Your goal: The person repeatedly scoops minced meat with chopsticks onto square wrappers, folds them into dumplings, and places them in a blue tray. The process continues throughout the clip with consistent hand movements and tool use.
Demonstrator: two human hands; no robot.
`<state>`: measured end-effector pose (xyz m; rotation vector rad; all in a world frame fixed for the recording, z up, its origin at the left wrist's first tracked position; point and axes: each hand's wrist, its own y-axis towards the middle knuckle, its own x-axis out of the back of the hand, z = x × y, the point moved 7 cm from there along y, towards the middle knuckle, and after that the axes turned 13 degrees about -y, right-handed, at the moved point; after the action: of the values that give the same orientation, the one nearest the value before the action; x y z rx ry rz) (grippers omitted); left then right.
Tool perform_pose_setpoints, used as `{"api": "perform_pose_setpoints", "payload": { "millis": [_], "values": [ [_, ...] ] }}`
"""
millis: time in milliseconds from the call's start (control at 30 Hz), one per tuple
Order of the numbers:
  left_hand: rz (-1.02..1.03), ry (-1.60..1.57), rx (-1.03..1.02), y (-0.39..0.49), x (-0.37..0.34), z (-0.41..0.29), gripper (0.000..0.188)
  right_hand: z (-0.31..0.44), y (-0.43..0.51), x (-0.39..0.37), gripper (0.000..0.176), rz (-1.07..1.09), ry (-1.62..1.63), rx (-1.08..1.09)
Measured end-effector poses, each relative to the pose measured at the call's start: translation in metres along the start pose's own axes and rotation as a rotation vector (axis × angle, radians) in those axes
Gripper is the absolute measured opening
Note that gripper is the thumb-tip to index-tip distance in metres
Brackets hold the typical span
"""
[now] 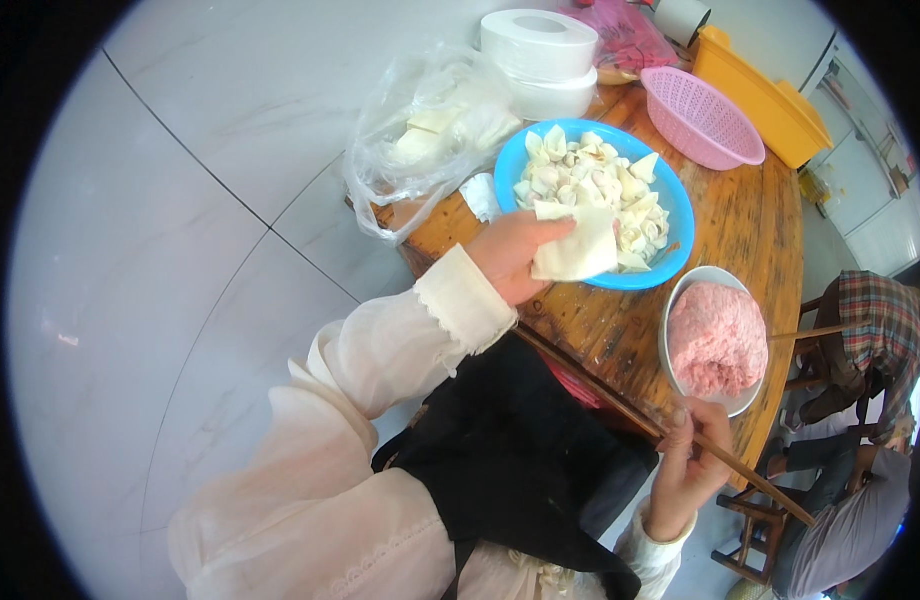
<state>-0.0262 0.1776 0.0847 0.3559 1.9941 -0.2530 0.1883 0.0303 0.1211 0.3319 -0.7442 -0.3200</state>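
My left hand [516,251] holds a stack of square dough wrappers [577,244] over the near rim of a blue plastic basin [683,225]. Many folded wontons [580,169] are heaped in that basin. Low on the right, my right hand [692,465] grips a wooden chopstick [767,489] between thumb and fingers, beside a white bowl [666,337] of pink minced meat [719,337]. The meat has a hollow on its near side. Another thin wooden stick [816,331] projects past the bowl's right side. More wrappers [430,131] lie in a clear plastic bag [377,165] left of the basin.
The wooden table [745,225] also bears stacked white paper rolls [538,45], a pink basket [700,116], a yellow plastic container [760,94] and a pink plastic bag [628,34]. Two seated people [876,315] and wooden stools [752,525] are beyond its right edge. A tiled wall is at left.
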Motion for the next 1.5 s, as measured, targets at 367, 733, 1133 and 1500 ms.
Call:
{"api": "perform_pose_setpoints", "payload": {
  "millis": [367,733,1133,1500],
  "values": [
    [-0.099,0.234,0.16,-0.031,0.029,0.055,0.035,-0.033,-0.005,0.04,0.014,-0.238,0.253,-0.161],
    [-0.048,0.402,0.062,-0.021,0.044,0.011,0.038,-0.05,-0.004,0.045,0.018,-0.261,0.213,-0.191],
    [-0.102,0.495,0.223,-0.06,0.043,-0.017,0.036,-0.114,-0.002,0.079,0.039,-0.236,0.498,-0.254],
    [0.11,0.417,0.601,-0.052,0.0,0.133,0.034,-0.112,0.028,0.07,0.021,-0.016,0.25,-0.15]
  ]
}}
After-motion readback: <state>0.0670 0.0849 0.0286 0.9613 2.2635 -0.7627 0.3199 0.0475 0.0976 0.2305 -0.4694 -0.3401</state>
